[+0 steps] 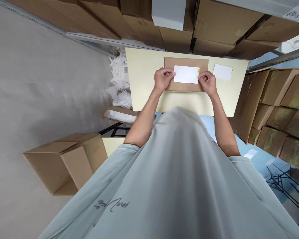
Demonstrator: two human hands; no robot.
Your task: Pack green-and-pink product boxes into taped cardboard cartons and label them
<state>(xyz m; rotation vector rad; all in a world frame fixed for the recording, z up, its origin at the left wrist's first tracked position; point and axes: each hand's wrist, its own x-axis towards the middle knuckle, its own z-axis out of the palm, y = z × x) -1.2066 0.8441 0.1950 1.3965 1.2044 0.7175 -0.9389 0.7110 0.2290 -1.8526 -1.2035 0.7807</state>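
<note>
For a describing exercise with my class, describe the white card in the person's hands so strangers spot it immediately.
Find the cream table, then the brown cardboard on it. Over that is the white card, held at both ends by the left hand and right hand; the other card lies untouched, farther right.

Arms [148,113] stretched forward, left hand [162,79], right hand [208,83] — both pinching

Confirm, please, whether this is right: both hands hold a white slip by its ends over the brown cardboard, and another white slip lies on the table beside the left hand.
One part is wrong: the other white slip lies on the table beside the right hand, not the left hand, as the head view shows. The rest stands.
</note>
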